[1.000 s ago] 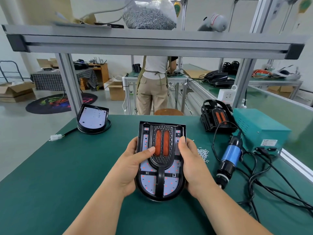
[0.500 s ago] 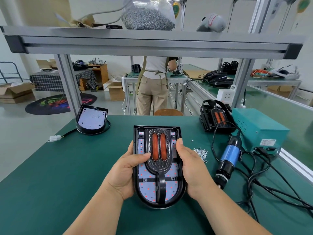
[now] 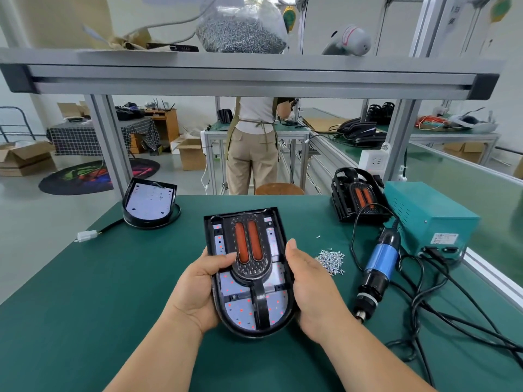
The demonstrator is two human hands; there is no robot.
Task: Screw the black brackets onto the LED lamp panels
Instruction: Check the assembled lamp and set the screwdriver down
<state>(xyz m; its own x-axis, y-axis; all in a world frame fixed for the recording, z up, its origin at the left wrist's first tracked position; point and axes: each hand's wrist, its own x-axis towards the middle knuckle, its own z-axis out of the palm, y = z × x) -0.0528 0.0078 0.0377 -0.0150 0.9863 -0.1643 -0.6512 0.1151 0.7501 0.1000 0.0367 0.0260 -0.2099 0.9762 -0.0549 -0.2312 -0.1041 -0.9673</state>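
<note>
An LED lamp panel (image 3: pixel 240 312) in a black housing lies in front of me on the green table, lit with small red dots. A black bracket (image 3: pixel 250 267) with two orange bars sits on top of it. My left hand (image 3: pixel 201 290) grips the panel's left edge, thumb pressing on the bracket. My right hand (image 3: pixel 311 284) holds the right edge. A pile of small screws (image 3: pixel 331 258) lies just right of the panel. A blue electric screwdriver (image 3: pixel 377 270) lies further right.
A bare LED panel (image 3: pixel 148 203) stands at the far left with a cable and white connector (image 3: pixel 86 236). Another panel with bracket (image 3: pixel 359 198) sits far right beside a teal power box (image 3: pixel 427 219). Black cables (image 3: pixel 441 312) sprawl at right. A person stands beyond the table. A shelf bar crosses overhead.
Both hands have shifted the panel with its bracket slightly left and toward me. The left thumb stays on the bracket.
</note>
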